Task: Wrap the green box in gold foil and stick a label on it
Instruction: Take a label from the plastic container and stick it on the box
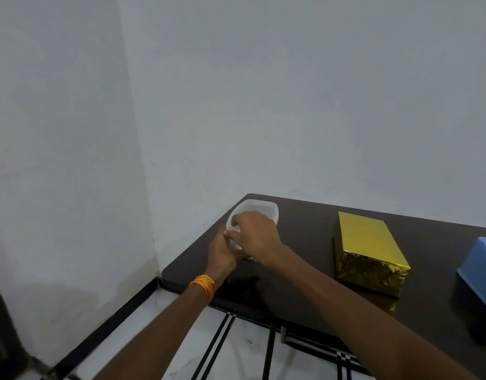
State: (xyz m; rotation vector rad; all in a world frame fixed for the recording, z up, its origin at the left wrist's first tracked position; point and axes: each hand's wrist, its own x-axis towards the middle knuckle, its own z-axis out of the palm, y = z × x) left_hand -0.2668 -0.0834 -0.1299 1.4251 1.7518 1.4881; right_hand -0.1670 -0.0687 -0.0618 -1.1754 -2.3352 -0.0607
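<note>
Box: the foil-wrapped box [369, 250] lay on the dark surface [305, 242], well apart from both hands, gold foil already covering every visible face.
Handling: likely light and stiff, the foil slick and easily creased — best held by its long sides, palms flat.
Left grip: the left hand [225, 250] curled around the near rim of a translucent plastic container [259, 211].
Right grip: the right hand [254, 231] reached over it, fingers bent at the rim — what they pinched could not be told.
Writing: none readable; no label seen on the box.
Right edge: a blue plastic object [480, 272], partly cut off.
</note>
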